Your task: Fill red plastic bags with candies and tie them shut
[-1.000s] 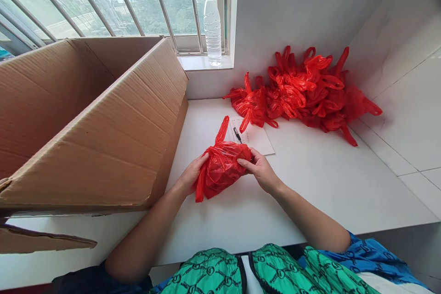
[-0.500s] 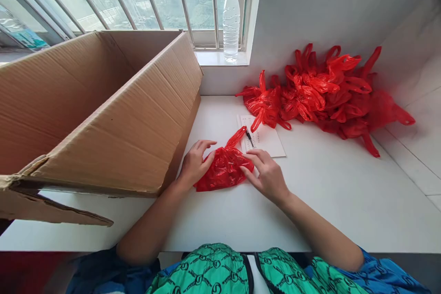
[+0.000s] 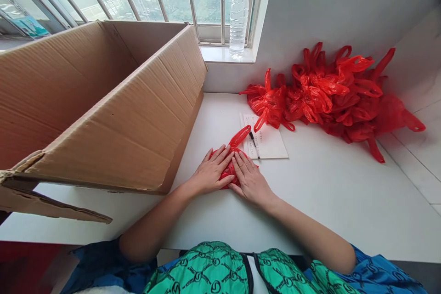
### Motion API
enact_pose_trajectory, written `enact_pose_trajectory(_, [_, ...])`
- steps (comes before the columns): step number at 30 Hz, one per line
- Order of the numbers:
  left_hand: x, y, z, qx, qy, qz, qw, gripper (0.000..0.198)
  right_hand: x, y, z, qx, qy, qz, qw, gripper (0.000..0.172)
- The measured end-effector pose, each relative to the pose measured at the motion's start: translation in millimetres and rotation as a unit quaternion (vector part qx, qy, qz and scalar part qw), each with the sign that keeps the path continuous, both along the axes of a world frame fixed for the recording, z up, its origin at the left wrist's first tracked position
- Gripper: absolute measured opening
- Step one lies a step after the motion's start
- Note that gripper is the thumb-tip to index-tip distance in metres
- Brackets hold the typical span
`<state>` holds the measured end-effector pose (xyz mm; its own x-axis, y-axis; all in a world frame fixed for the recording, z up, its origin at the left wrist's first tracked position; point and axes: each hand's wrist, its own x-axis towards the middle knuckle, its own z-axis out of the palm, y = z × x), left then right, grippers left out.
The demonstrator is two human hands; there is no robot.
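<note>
A red plastic bag (image 3: 230,172) with its top gathered lies on the white table in front of me. Its handle (image 3: 240,136) points up and right, toward the pen. My left hand (image 3: 212,173) rests flat over the bag's left part, fingers stretched out. From the other side my right hand (image 3: 252,179) presses flat on its right part, also with straight fingers. The fingertips of both hands nearly meet, and most of the bag is hidden beneath them. What the bag contains cannot be seen.
A large open cardboard box (image 3: 138,119) stands at the left. Behind the bag are a printed paper pad (image 3: 274,142) and a black pen (image 3: 254,143). Several red plastic bags (image 3: 330,92) are heaped against the wall. A clear bottle (image 3: 239,16) stands on the windowsill.
Both hands have moved inward from the bag's sides onto its top and now lie flat with fingers extended. The camera view has shifted slightly.
</note>
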<state>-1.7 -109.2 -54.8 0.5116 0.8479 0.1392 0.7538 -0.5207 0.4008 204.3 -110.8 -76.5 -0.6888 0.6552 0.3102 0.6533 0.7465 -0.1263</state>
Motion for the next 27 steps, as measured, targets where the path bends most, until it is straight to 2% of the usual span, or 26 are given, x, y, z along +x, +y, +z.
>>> enact_pose_trajectory(7, [-0.7, 1.1, 0.0, -0.017, -0.003, -0.008, 1.000, 0.073, -3.3, -1.4, 0.6, 0.002, -0.006, -0.010, 1.000, 0.077])
enact_pose_trajectory(11, [-7.6, 8.7, 4.8, -0.017, -0.093, -0.009, 0.995, 0.064, -2.1, 0.5, 1.1, -0.006, 0.007, -0.006, 1.000, 0.076])
enact_pose_trajectory(13, [-12.4, 13.9, 6.6, -0.001, -0.172, 0.043, 0.984, 0.052, 1.6, 2.6, 4.1, -0.018, 0.017, 0.010, 1.000, 0.074])
enact_pose_trajectory(15, [-16.4, 17.6, 6.9, 0.014, -0.213, 0.127, 0.969, 0.045, 6.6, 4.5, 10.5, -0.037, 0.036, 0.031, 0.998, 0.067])
enact_pose_trajectory(17, [-17.5, 17.8, 7.0, 0.022, -0.202, 0.190, 0.960, 0.043, 11.5, 5.2, 20.1, -0.052, 0.073, 0.044, 0.995, 0.057])
enact_pose_trajectory(20, [-11.8, 8.9, 13.1, -0.006, -0.160, 0.212, 0.964, 0.041, 16.7, 3.3, 37.1, -0.054, 0.156, 0.033, 0.986, 0.040])
enact_pose_trajectory(23, [0.5, -15.2, 36.3, -0.086, -0.156, 0.181, 0.967, 0.038, 20.7, -0.2, 51.7, -0.055, 0.243, -0.001, 0.968, 0.026])
enact_pose_trajectory(25, [6.8, -41.7, 63.8, -0.121, -0.158, 0.127, 0.972, 0.039, 23.9, -2.5, 58.4, -0.072, 0.296, -0.019, 0.952, 0.023])
enact_pose_trajectory(27, [5.3, -75.2, 98.1, -0.139, -0.143, 0.049, 0.979, 0.036, 27.3, -5.0, 62.4, -0.098, 0.338, -0.023, 0.936, 0.024])
